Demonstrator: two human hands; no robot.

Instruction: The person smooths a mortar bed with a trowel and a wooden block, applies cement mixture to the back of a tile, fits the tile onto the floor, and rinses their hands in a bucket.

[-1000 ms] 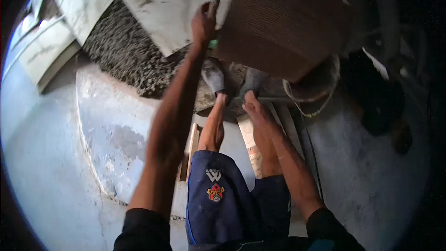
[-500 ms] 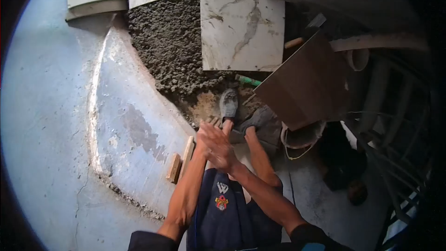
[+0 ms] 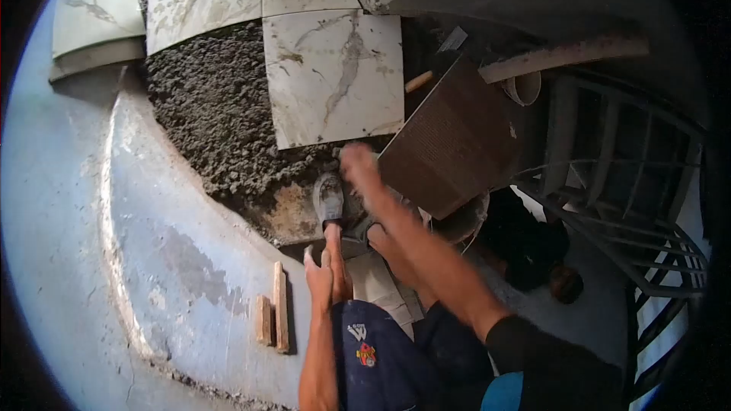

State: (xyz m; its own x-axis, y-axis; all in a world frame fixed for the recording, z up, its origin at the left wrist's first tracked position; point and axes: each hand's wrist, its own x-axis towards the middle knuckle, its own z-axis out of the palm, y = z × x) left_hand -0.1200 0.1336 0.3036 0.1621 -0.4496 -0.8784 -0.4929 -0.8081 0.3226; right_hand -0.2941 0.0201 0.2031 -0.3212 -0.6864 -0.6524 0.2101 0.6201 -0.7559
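Note:
My left hand point(image 3: 320, 280) is held over my left lower leg, holding nothing, with its thumb and fingers apart. My right hand point(image 3: 359, 166) reaches forward to the gap between the marbled tile point(image 3: 335, 76) and the brown tile point(image 3: 457, 141) standing at a slant. Motion blurs its fingers, and any object in its grasp is hidden. Dark, crumbly mortar point(image 3: 217, 106) lies left of the marbled tile and in front of my shoe point(image 3: 328, 196).
Two wood pieces point(image 3: 281, 308) lie on the blue-grey floor point(image 3: 183, 259). A bucket point(image 3: 466, 222) stands partly under the brown tile. Beyond it are a person in dark clothing point(image 3: 529, 240) and a metal railing point(image 3: 655, 281). A wooden handle point(image 3: 419, 81) lies beside the marbled tile.
My hands were together over my legs; they have parted. The right has reached forward to where the green handle showed, and that handle is hidden now. The view has shifted right.

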